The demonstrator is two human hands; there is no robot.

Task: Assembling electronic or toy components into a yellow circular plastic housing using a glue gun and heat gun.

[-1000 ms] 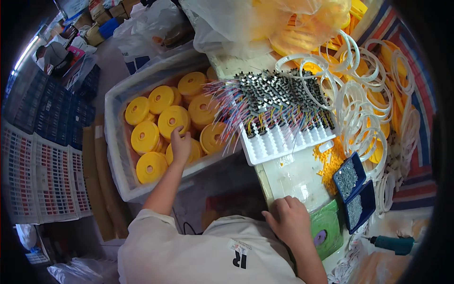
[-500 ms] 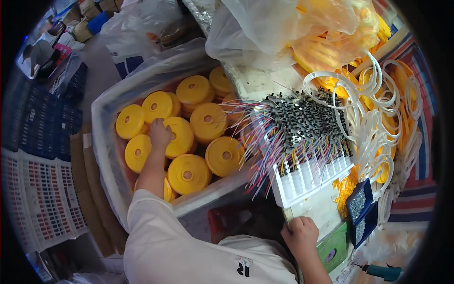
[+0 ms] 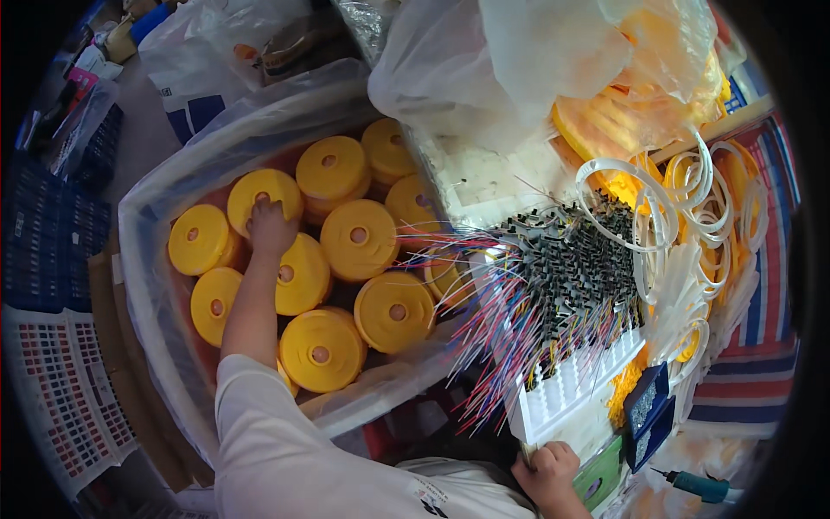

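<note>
My left hand (image 3: 271, 228) reaches into a large plastic-lined bin (image 3: 143, 203). Its fingers are bent onto the centre hole of a round yellow plastic casing (image 3: 245, 189) on the bin's far left side, and the fingertips are partly hidden. Several like casings surround it, one just below my wrist (image 3: 304, 275) and one to the left (image 3: 197, 240). My right hand (image 3: 551, 472) is closed at the edge of the worktable (image 3: 484, 173), fingers curled. Beside it are the lower corner of a white ribbed tray (image 3: 545, 415) and a green plate (image 3: 596, 476).
Black connectors (image 3: 571, 268) with many coloured wires (image 3: 484, 346) lie heaped on the tray, wire ends overhanging the bin. White ring strips (image 3: 648, 208), a blue screw box (image 3: 648, 415) and a screwdriver (image 3: 700, 486) lie to the right. Plastic bags (image 3: 536, 69) cover the far end. Crates (image 3: 73, 381) stand left.
My left hand has moved farther and left, from the nearer yellow casing onto the centre of the one beyond. My right hand keeps its place at the table edge. The view has shifted.
</note>
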